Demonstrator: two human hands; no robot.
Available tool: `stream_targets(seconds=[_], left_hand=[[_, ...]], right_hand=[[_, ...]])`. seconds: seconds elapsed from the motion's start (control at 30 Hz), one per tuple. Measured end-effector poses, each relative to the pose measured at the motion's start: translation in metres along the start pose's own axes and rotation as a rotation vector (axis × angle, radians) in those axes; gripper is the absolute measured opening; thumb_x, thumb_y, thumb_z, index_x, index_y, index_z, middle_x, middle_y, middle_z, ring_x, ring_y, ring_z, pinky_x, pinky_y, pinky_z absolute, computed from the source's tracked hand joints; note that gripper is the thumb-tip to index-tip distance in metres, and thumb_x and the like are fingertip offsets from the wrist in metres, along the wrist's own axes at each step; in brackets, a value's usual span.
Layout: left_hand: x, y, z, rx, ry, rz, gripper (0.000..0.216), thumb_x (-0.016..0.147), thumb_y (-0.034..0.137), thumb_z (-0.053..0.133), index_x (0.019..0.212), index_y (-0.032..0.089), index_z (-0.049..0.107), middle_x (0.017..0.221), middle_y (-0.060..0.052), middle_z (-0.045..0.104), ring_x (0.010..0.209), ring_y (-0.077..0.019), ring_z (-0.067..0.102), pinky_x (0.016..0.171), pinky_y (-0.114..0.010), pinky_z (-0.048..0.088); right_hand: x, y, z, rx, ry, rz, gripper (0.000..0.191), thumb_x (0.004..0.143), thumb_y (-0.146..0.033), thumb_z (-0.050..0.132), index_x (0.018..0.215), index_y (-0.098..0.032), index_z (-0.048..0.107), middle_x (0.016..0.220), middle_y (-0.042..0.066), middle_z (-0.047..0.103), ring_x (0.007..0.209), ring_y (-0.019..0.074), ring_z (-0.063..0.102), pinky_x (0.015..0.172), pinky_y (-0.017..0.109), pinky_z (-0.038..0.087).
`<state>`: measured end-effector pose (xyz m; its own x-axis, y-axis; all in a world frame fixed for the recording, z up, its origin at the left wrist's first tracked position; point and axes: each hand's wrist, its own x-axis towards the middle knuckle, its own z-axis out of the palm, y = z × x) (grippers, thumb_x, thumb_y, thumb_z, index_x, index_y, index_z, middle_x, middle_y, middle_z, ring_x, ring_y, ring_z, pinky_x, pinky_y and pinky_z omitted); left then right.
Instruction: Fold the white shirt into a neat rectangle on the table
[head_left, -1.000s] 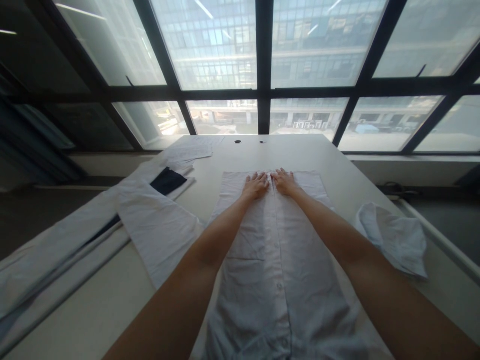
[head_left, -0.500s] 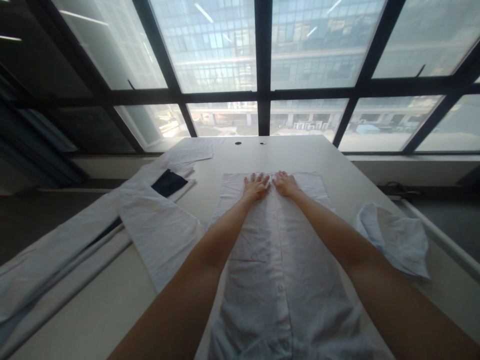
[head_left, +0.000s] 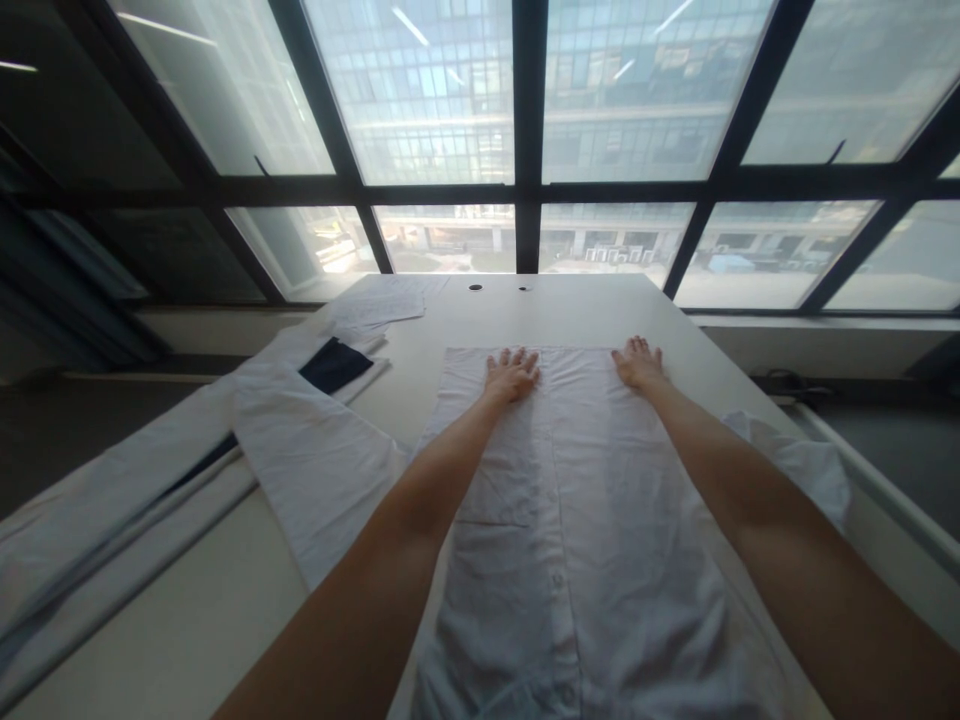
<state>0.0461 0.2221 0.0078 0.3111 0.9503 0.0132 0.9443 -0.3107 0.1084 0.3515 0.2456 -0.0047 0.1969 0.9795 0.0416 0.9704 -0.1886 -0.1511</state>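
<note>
A white button-front garment, probably a shirt or lab coat, lies spread on the white table with its button strip running down the middle. My left hand rests flat near its far edge, just left of the button strip, fingers spread. At the far right corner of the cloth, my right hand presses down with fingers apart. Neither hand grips anything. A pocket with a straight hem shows on the left half, partly behind my left forearm. The near end of the garment runs out of the frame.
More white cloth lies along the left of the table, with a dark navy piece on it. Printed paper or thin cloth lies at the far left. White fabric sits at the right edge, partly behind my arm. Windows stand beyond.
My right hand has slid right along the far edge, from beside the button strip to the corner, and the cloth there looks flatter. My left hand has stayed in place.
</note>
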Motion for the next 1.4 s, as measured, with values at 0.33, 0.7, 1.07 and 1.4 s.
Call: stream_targets(seconds=[0.33, 0.7, 1.07, 1.4], left_hand=[[0.006, -0.012, -0.005, -0.036, -0.096, 0.014, 0.066, 0.102, 0.058, 0.017, 0.164, 0.034, 0.018, 0.172, -0.001, 0.01, 0.157, -0.0343, 0.005, 0.12, -0.067, 0.014], [-0.003, -0.09, -0.016, 0.025, -0.033, -0.243, 0.066, 0.103, 0.055, 0.015, 0.164, 0.029, 0.024, 0.172, -0.004, 0.014, 0.156, -0.0349, 0.013, 0.123, -0.061, 0.012], [-0.083, -0.001, -0.031, -0.107, -0.23, 0.134, 0.068, 0.105, 0.051, 0.023, 0.166, 0.026, 0.008, 0.172, -0.006, 0.002, 0.157, -0.0372, -0.003, 0.118, -0.072, 0.006], [-0.197, 0.003, -0.007, -0.08, -0.161, 0.316, 0.063, 0.107, 0.054, 0.026, 0.164, 0.028, 0.021, 0.171, -0.007, 0.012, 0.157, -0.0346, 0.004, 0.122, -0.065, 0.009]], right_hand=[[-0.029, -0.073, 0.009, 0.052, -0.094, -0.198, 0.067, 0.105, -0.048, 0.02, 0.162, -0.014, 0.025, 0.17, 0.016, 0.016, 0.157, 0.0271, 0.012, 0.123, 0.057, 0.014], [-0.032, -0.072, 0.016, 0.049, -0.052, -0.186, 0.065, 0.105, -0.046, 0.021, 0.161, -0.014, 0.028, 0.17, 0.015, 0.018, 0.156, 0.0269, 0.014, 0.123, 0.057, 0.013], [-0.086, -0.105, -0.004, 0.071, 0.038, -0.354, 0.057, 0.105, -0.033, 0.028, 0.156, -0.01, 0.036, 0.167, 0.019, 0.026, 0.155, 0.0285, 0.018, 0.121, 0.06, 0.016], [-0.215, -0.098, 0.0, 0.165, -0.063, -0.623, 0.061, 0.106, -0.039, 0.03, 0.159, -0.009, 0.033, 0.167, 0.017, 0.025, 0.156, 0.0278, 0.018, 0.123, 0.055, 0.016]])
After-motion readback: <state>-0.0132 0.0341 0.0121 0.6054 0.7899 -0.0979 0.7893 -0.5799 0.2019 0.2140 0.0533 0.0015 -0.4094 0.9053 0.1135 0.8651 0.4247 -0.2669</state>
